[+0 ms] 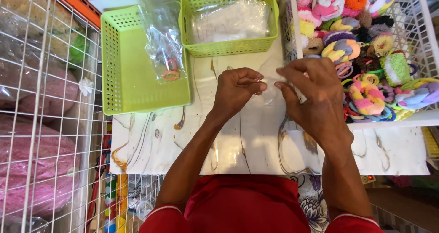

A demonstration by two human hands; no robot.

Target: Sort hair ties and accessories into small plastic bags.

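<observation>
While both hands (274,89) meet over the middle of the marble-patterned table (183,141), the left hand (238,89) pinches a small thin hair ring (258,83) between fingertips and thumb, and the right hand (315,96) is closed on the edge of a clear little plastic bag (274,93) that hangs between them, just above the table. That film is nearly invisible against the pale top, so I cannot tell whether its mouth is open. If it is not, the ring may catch on the rim and drop; being so light and small, it could roll off the front edge toward the wire racks (50,123). Just to the right, the white wire basket (427,36) heaped with fluffy scrunchies (366,96) sits touching distance from the right wrist, and a careless elbow might pull a few out. A filled clear packet (167,50) leans over the shallow green tray (132,73) and could slide out; the deeper green basket (228,45) behind looks safe.
</observation>
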